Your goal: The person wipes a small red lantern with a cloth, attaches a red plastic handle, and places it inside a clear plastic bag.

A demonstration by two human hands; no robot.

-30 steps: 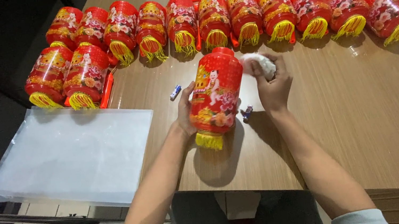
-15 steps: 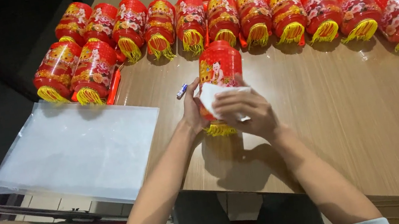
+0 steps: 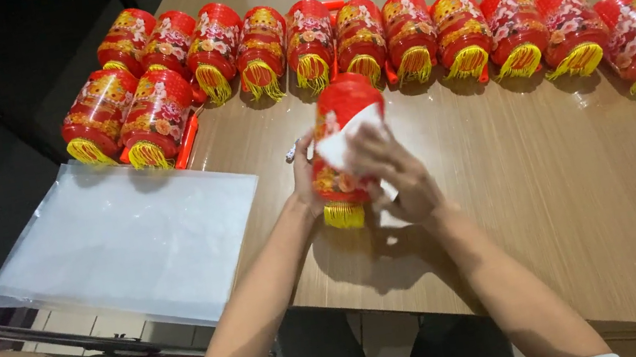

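Red plastic with printed flowers and a yellow fringe: the lantern point(image 3: 344, 153) stands tilted above the middle of the tabletop point(image 3: 594, 184), fringe end toward the person. The left hand point(image 3: 304, 179) is wrapped round its left side, fingers closed on the body. The right hand point(image 3: 395, 174) presses a white cloth point(image 3: 346, 141) flat against the front of the lantern, fingers spread over it, so the hand is clamped on cloth and lantern together.

By the look of it, the step in hand is wiping the lantern's face. I judge the next move calls for a steady left-hand hold while the cloth slides round the curved wall, and a light touch near the fringe so the threads do not snag.

Just behind the lantern, a row of lanterns point(image 3: 432, 35) lies across the tabletop, near enough that a swing forward could knock one. A small battery point(image 3: 292, 151) lies just left of the left hand. Further left a stack of clear sheets point(image 3: 130, 240) overhangs the tabletop's edge. To the right the wood is bare well out to the edge, which gives the widest room for moving. The near edge runs close under the forearms.
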